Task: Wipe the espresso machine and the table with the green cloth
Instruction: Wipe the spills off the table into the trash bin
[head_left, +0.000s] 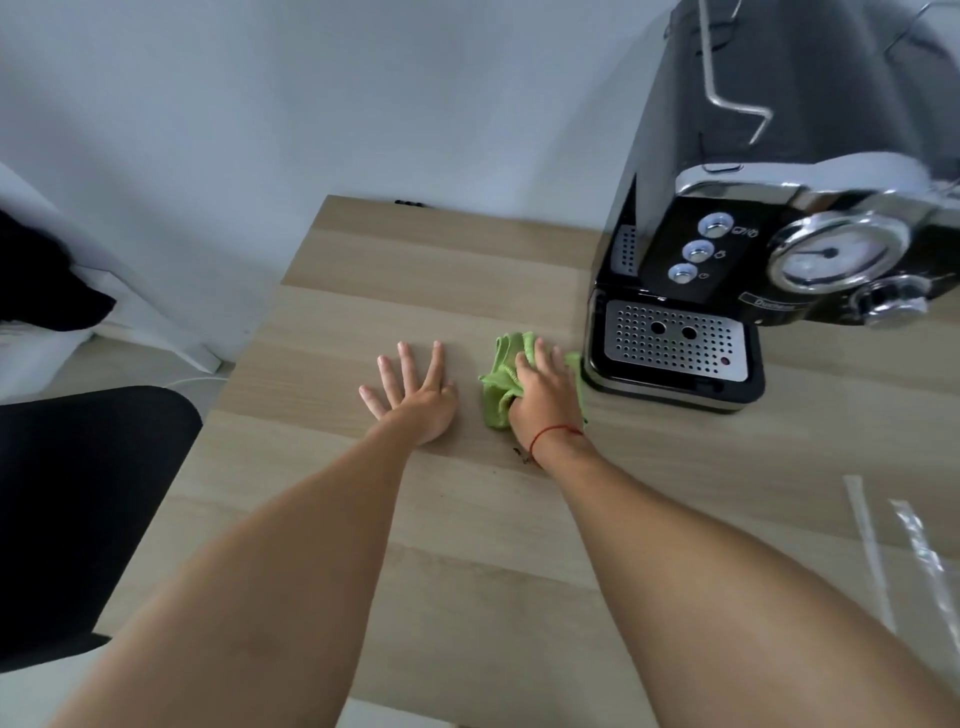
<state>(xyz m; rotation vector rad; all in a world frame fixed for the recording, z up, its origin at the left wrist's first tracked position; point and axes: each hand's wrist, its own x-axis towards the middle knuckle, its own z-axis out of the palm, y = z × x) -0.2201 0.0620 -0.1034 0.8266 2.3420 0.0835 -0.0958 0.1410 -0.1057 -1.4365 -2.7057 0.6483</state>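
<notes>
One espresso machine (769, 249) with three round buttons (698, 250) and one dial gauge (831, 254), one green cloth (501, 382), two hands, one worktop (415, 291).

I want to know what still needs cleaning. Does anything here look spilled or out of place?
Small dark specks lie on the table beside the right hand's wrist, behind the green cloth. Clear wrapper strips lie loose at right.

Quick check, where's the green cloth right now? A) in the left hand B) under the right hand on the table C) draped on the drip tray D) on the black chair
B: the right hand presses the green cloth flat on the table, just left of the espresso machine; the left hand lies bare and open beside it.
</notes>
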